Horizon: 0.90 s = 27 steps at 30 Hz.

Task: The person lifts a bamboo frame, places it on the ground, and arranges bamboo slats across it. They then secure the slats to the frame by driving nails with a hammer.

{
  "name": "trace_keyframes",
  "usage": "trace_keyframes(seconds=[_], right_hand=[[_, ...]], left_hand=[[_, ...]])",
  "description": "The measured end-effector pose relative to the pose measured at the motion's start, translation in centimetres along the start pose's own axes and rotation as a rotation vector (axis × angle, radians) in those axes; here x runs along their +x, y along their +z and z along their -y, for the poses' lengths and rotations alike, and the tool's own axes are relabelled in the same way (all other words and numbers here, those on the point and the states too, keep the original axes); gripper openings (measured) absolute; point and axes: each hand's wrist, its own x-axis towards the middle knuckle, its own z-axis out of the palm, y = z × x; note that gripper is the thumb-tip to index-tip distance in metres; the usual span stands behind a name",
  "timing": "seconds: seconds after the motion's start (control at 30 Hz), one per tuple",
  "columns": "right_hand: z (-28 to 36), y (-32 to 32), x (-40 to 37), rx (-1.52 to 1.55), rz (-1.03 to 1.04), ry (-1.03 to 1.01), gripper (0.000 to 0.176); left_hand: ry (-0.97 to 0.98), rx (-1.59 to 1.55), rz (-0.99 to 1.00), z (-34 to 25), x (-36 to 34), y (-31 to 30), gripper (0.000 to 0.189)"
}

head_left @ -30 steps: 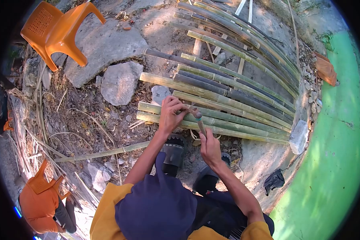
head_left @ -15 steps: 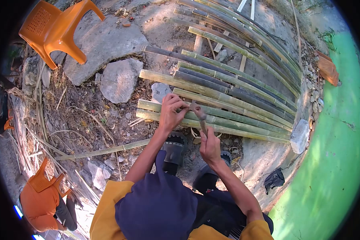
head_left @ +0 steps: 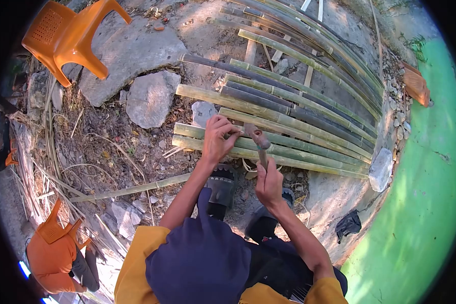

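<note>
My left hand [head_left: 220, 140] is closed in a pinch over the green bamboo strips [head_left: 299, 144] near their left ends; what sits between its fingertips is too small to make out. Just right of it, my right hand [head_left: 269, 186] grips the handle of a hammer [head_left: 261, 141], whose head is raised above the nearest strips. Long split bamboo pieces lie side by side, fanning from upper left to lower right, some green and some dark [head_left: 319, 124]. Wooden crosspieces [head_left: 251, 48] show beneath the farther ones.
An orange plastic chair [head_left: 76, 38] stands at the upper left by flat rocks [head_left: 153, 99]. A person in orange [head_left: 50, 258] is at the lower left. A pale stone [head_left: 380, 170] sits at the strips' right end, beside green ground [head_left: 415, 202]. A black bag [head_left: 348, 226] lies nearby.
The hammer head has moved slightly right, away from my left fingertips, and my right hand has shifted a little with it. My left hand stays at almost the same spot.
</note>
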Motion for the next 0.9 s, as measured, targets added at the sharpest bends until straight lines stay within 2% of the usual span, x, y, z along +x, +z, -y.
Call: trace_keyframes(seconds=[0.07, 0.13, 0.3, 0.4, 0.43, 0.57, 0.63, 0.67, 0.73, 0.9], right_hand=[[-0.8, 0.3, 0.1, 0.0, -0.037, -0.051, 0.018], [-2.1, 0.9, 0.8, -0.17, 0.086, -0.046, 0.017], [0.3, 0.1, 0.3, 0.002, -0.026, -0.012, 0.015], [-1.8, 0.5, 0.2, -0.1, -0.004, -0.09, 0.016], [-2.4, 0.9, 0.8, -0.196, 0.066, -0.06, 0.014], [-1.5, 0.6, -0.3, -0.085, 0.059, -0.011, 0.015], [-1.2, 0.7, -0.6, -0.016, -0.059, -0.087, 0.015], [-1.7, 0.9, -0.3, -0.016, -0.062, -0.093, 0.015], [-2.6, 0.9, 0.7, -0.212, 0.062, -0.046, 0.014], [-2.6, 0.6, -0.7, -0.089, -0.004, -0.044, 0.017]], left_hand=[[0.006, -0.004, -0.018, -0.1, 0.5, 0.1, 0.015], [0.01, -0.008, -0.008, 0.1, 0.5, 0.1, 0.015], [0.006, 0.007, -0.017, 0.1, 0.4, 0.2, 0.014], [0.015, -0.011, -0.025, -0.1, 0.6, 0.0, 0.014], [0.025, -0.014, -0.032, 0.0, 0.7, 0.2, 0.014], [0.014, 0.006, -0.029, 0.1, 0.9, 0.3, 0.015], [0.029, 0.023, -0.049, 0.1, 0.3, 0.1, 0.016], [0.014, 0.011, -0.036, 0.1, 0.4, 0.0, 0.015], [0.013, -0.006, -0.031, -0.1, 0.8, 0.3, 0.013], [0.014, -0.005, -0.036, -0.3, 0.7, 0.1, 0.013]])
